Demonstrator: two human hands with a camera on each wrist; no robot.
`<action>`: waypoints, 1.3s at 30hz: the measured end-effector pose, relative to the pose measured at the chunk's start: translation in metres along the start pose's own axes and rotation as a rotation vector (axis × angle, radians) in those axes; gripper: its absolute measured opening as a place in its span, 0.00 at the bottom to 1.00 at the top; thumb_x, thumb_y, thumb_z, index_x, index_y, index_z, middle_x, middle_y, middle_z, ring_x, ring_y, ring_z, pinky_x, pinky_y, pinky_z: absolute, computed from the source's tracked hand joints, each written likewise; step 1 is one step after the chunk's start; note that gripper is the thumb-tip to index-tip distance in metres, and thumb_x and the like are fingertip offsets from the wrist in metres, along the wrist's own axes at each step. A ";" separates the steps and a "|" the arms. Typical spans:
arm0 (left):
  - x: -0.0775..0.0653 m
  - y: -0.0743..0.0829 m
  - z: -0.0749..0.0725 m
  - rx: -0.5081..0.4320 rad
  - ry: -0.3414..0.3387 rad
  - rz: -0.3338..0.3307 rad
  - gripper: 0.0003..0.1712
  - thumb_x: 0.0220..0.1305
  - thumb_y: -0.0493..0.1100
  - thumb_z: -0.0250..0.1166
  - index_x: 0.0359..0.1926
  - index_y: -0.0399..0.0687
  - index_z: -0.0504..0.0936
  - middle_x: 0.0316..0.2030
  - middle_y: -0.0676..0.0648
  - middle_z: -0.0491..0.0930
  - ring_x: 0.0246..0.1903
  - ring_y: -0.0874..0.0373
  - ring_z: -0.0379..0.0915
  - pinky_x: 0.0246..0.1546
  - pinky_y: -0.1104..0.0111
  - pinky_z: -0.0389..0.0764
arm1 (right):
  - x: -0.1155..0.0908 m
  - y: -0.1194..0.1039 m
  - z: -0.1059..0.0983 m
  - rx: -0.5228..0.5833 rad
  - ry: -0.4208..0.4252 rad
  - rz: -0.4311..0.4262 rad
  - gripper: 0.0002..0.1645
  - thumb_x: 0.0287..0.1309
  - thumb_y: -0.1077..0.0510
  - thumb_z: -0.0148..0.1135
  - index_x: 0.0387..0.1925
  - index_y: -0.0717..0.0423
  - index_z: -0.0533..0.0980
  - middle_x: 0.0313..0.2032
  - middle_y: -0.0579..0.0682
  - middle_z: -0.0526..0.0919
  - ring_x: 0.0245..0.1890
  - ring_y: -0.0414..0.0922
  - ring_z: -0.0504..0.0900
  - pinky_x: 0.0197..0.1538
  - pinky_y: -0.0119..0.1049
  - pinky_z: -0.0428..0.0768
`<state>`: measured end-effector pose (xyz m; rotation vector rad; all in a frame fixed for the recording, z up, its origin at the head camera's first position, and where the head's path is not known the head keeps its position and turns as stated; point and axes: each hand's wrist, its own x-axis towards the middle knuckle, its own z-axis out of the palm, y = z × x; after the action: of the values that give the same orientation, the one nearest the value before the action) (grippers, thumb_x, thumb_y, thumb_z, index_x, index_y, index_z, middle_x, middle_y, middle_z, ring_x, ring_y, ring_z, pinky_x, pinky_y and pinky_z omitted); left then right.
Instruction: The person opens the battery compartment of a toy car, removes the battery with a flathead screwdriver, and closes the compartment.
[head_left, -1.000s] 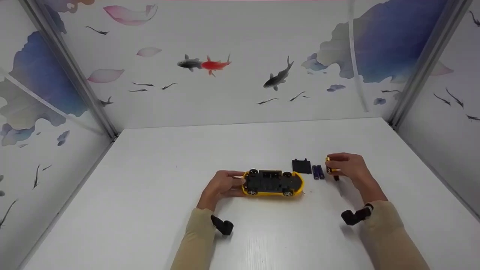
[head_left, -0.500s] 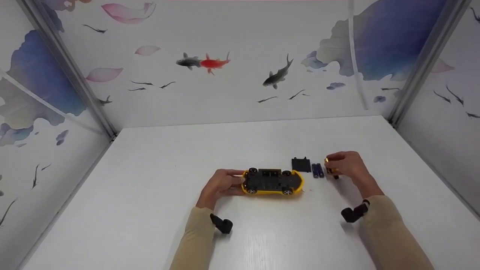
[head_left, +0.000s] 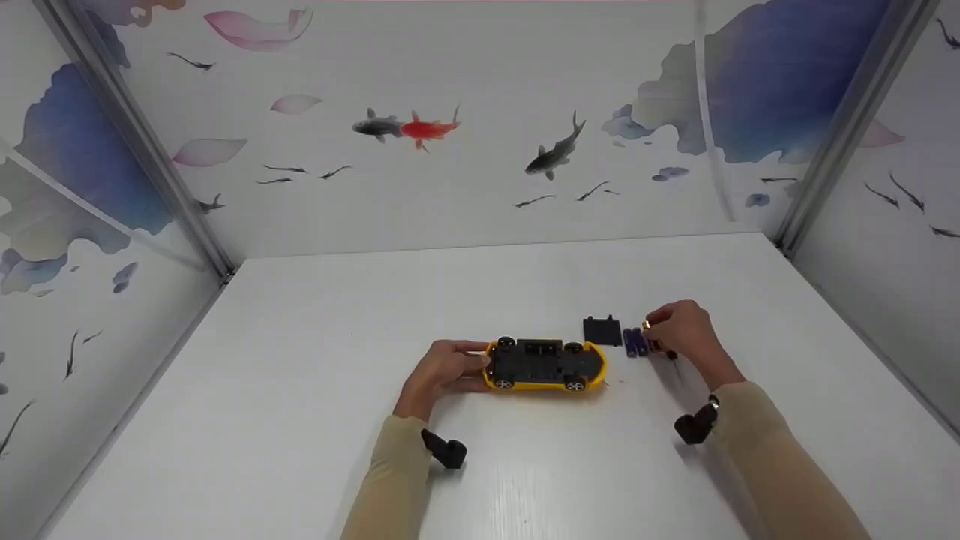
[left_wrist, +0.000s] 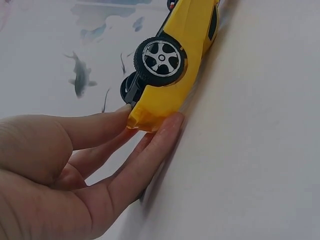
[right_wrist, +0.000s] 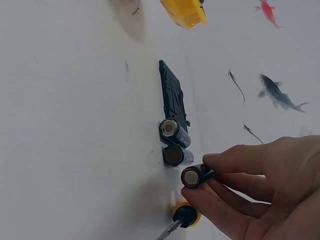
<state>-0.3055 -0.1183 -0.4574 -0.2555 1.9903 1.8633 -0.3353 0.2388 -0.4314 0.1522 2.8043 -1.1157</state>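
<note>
A yellow toy car [head_left: 546,365] lies upside down, its black underside and wheels facing up. My left hand [head_left: 446,369] holds its left end, thumb and fingers pinching the yellow bumper [left_wrist: 150,112] in the left wrist view. Between the thumb and fingers of my right hand [head_left: 686,330] is a small battery [right_wrist: 196,176], its flat end showing in the right wrist view. It is just right of two blue-purple batteries [head_left: 635,342] lying side by side on the table.
Left of the loose batteries lies a black battery cover [head_left: 601,331]. A screwdriver with a yellow and black handle [right_wrist: 186,215] lies below the right hand. Printed walls [head_left: 480,187] enclose the white table [head_left: 300,315] at the back and sides.
My right hand has shifted a little left with the battery, closer to the two blue-purple batteries. The left hand and the toy car have stayed put.
</note>
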 end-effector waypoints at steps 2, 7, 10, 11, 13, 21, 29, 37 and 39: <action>0.000 0.000 0.000 -0.001 0.000 0.000 0.23 0.55 0.34 0.64 0.54 0.43 0.77 0.47 0.38 0.79 0.41 0.49 0.81 0.36 0.61 0.83 | 0.000 -0.001 0.001 -0.028 0.009 -0.002 0.20 0.55 0.58 0.60 0.49 0.64 0.75 0.45 0.62 0.79 0.35 0.45 0.79 0.31 0.32 0.77; -0.001 0.000 0.002 0.010 -0.001 -0.009 0.23 0.55 0.35 0.64 0.54 0.43 0.76 0.46 0.38 0.79 0.41 0.50 0.81 0.36 0.61 0.83 | 0.001 -0.003 0.004 -0.073 0.019 0.034 0.21 0.56 0.59 0.58 0.50 0.64 0.74 0.47 0.63 0.78 0.38 0.48 0.77 0.31 0.31 0.76; -0.001 0.001 0.002 0.012 0.000 -0.007 0.23 0.55 0.35 0.64 0.54 0.43 0.76 0.46 0.38 0.80 0.40 0.50 0.81 0.36 0.61 0.83 | 0.000 -0.004 0.005 -0.088 0.030 0.039 0.21 0.56 0.60 0.58 0.51 0.65 0.74 0.47 0.63 0.77 0.40 0.49 0.77 0.33 0.32 0.77; -0.002 0.001 0.002 0.015 0.002 -0.005 0.23 0.55 0.35 0.64 0.54 0.43 0.76 0.46 0.38 0.80 0.40 0.50 0.81 0.36 0.61 0.83 | 0.000 -0.004 0.006 -0.091 0.032 0.039 0.21 0.56 0.60 0.58 0.51 0.66 0.74 0.47 0.64 0.77 0.40 0.50 0.77 0.33 0.32 0.77; -0.001 0.001 0.002 0.025 0.008 -0.003 0.23 0.55 0.35 0.64 0.54 0.44 0.76 0.45 0.39 0.80 0.40 0.50 0.81 0.36 0.61 0.83 | -0.001 -0.005 0.006 -0.093 0.041 0.031 0.21 0.56 0.61 0.57 0.51 0.66 0.73 0.47 0.64 0.77 0.40 0.51 0.78 0.34 0.34 0.78; -0.002 0.003 0.002 0.036 0.036 -0.006 0.22 0.57 0.35 0.63 0.55 0.44 0.76 0.42 0.38 0.81 0.37 0.51 0.81 0.34 0.61 0.83 | -0.014 -0.016 0.003 -0.049 0.092 -0.030 0.20 0.58 0.60 0.57 0.51 0.65 0.74 0.47 0.63 0.77 0.41 0.51 0.78 0.39 0.38 0.79; -0.002 0.006 0.002 -0.018 0.053 0.003 0.23 0.57 0.34 0.61 0.56 0.43 0.74 0.46 0.38 0.80 0.38 0.51 0.81 0.36 0.60 0.83 | -0.037 -0.027 0.007 0.042 0.057 -0.129 0.20 0.60 0.51 0.55 0.48 0.59 0.76 0.45 0.59 0.80 0.38 0.47 0.81 0.36 0.35 0.81; -0.009 0.021 0.000 -0.079 0.145 0.074 0.22 0.60 0.34 0.59 0.56 0.43 0.74 0.49 0.39 0.78 0.40 0.51 0.81 0.38 0.62 0.83 | -0.054 -0.033 0.023 0.310 -0.119 -0.094 0.43 0.60 0.43 0.54 0.68 0.60 0.51 0.59 0.65 0.67 0.50 0.55 0.78 0.40 0.38 0.83; -0.010 0.024 0.001 -0.103 0.156 0.088 0.22 0.59 0.34 0.59 0.56 0.43 0.74 0.49 0.38 0.78 0.39 0.50 0.81 0.36 0.62 0.83 | -0.056 -0.037 0.029 0.412 -0.166 -0.055 0.49 0.58 0.41 0.55 0.69 0.59 0.43 0.63 0.65 0.62 0.55 0.57 0.74 0.43 0.40 0.82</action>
<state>-0.3054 -0.1161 -0.4315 -0.3579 2.0386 2.0615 -0.2828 0.1892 -0.4186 0.0163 2.4169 -1.6257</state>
